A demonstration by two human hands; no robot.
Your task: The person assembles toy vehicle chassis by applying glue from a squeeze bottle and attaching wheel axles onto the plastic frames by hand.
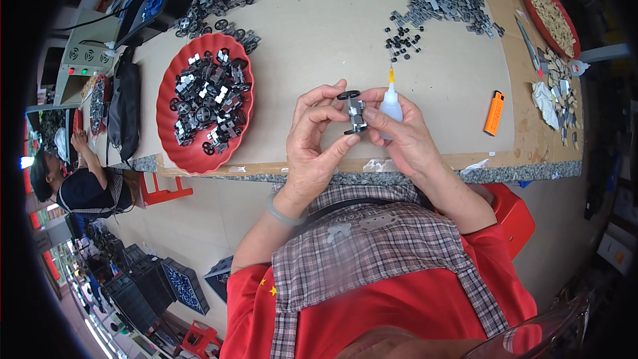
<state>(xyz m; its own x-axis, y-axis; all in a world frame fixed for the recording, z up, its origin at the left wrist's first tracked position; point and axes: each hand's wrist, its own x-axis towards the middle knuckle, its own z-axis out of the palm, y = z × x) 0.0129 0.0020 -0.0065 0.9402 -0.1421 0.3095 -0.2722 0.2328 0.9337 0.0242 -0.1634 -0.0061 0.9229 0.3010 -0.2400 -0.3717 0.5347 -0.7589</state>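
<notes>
Chassis of a small toy vehicle (357, 118) sits between the person's two hands, raised above the near edge of the worktop (299, 46). It lies just to the right of the left hand (311, 136), whose fingers bend around its left side while the thumb comes up from below, close to the lower wheel; this hand is grasping the chassis. The right hand (412, 139) reaches it from the other side, thumb tip at the middle of the body, and at the same time clasps a squeeze bottle (391, 108) that points upward behind that thumb. Whether the right thumb presses or only rests on the body, I cannot tell.

The chassis is held with one black wheel at its upper end and another at its lower end. Between them runs a blocky grey body with lighter patches; its finer detail is too small to make out. The bottle is whitish and translucent, with a yellow tapered nozzle.

Left of the hands stands a red scalloped bowl (164, 116) heaped with similar black, grey and white pieces. Beyond the bottle lie small black wheels on axles (403, 44), and past them a spread of grey parts (442, 5). An orange object (494, 113) lies to the right.
</notes>
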